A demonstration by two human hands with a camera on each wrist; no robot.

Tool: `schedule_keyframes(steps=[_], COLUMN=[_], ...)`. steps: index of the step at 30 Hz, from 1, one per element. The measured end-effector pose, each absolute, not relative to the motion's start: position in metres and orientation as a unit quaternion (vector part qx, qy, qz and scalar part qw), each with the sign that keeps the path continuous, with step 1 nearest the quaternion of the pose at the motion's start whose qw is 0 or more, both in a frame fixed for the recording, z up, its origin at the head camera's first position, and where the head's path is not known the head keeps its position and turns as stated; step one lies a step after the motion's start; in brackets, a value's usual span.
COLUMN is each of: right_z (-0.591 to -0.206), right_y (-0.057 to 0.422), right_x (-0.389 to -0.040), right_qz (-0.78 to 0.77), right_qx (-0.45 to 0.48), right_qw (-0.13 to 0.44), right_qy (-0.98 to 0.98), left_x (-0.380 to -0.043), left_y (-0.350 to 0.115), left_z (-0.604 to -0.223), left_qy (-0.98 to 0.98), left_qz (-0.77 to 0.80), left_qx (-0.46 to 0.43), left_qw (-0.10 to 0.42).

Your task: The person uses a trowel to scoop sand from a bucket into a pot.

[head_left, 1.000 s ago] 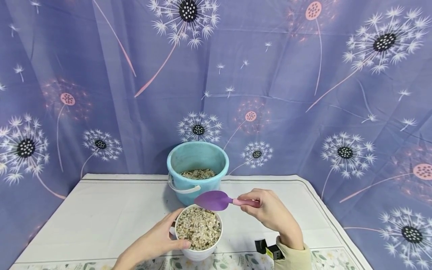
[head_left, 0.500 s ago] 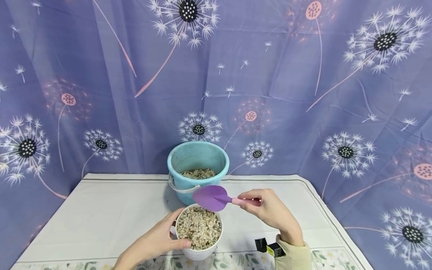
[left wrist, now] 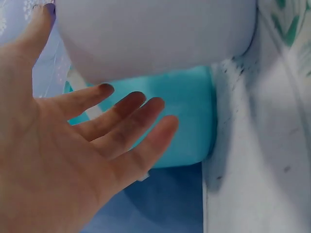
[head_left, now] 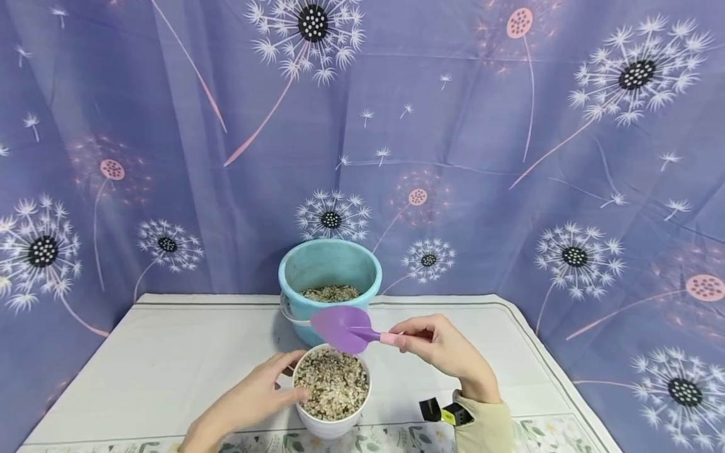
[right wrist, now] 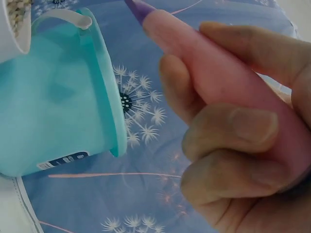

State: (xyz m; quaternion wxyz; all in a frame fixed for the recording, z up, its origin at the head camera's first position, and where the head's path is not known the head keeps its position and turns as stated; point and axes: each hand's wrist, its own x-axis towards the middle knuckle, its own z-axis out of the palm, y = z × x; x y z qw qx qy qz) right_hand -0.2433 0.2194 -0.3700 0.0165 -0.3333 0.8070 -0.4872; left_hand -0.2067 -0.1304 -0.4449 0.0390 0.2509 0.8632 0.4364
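Note:
A white pot [head_left: 330, 430] filled with pale, grainy potting mix [head_left: 332, 385] stands near the front of the table. My left hand [head_left: 249, 395] is at its left side, thumb close to the rim. In the left wrist view its fingers [left wrist: 146, 116] are spread, with the tips just off the pot wall. My right hand [head_left: 447, 352] grips the pink handle of a trowel [head_left: 347, 328], fingers curled round it. The purple blade points left over the far rim of the pot, its face turned partly to the camera, with no mix visible on it.
Behind the pot stands a turquoise bucket [head_left: 328, 264] with a white handle, holding more of the mix. The white-covered table [head_left: 209, 352] backs onto a purple dandelion-print curtain [head_left: 243, 207]. Some dark specks lie on the cloth beside the bucket.
My left hand has loosened from the pot and drawn slightly left. The trowel has shifted left and up, its blade tilting to show more of its face; the right hand still holds it.

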Motion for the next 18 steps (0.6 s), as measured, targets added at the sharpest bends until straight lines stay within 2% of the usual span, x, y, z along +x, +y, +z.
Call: schedule_keyframes(steps=[8, 10, 14, 18], right_z=[-0.366, -0.364, -0.354, -0.343], right_y=[0.211, 0.21, 0.203, 0.188], right_x=[-0.272, -0.279, -0.293, -0.303], right_qz=[-0.577, -0.577, -0.515, -0.342], right_qx=[-0.251, -0.246, -0.263, -0.295], right_qw=[0.11, 0.117, 0.061, -0.075], right_qy=[0.769, 0.77, 0.814, 0.889], left_x=[-0.239, -0.25, -0.272, -0.293], left_y=[-0.144, -0.148, -0.155, -0.159], left_z=[-0.43, -0.427, -0.418, -0.41], left_qy=[0.876, 0.88, 0.883, 0.887], left_qz=[0.444, 0.439, 0.429, 0.419], left_qx=[0.171, 0.15, 0.106, 0.072], left_qw=[-0.073, -0.102, -0.156, -0.181])
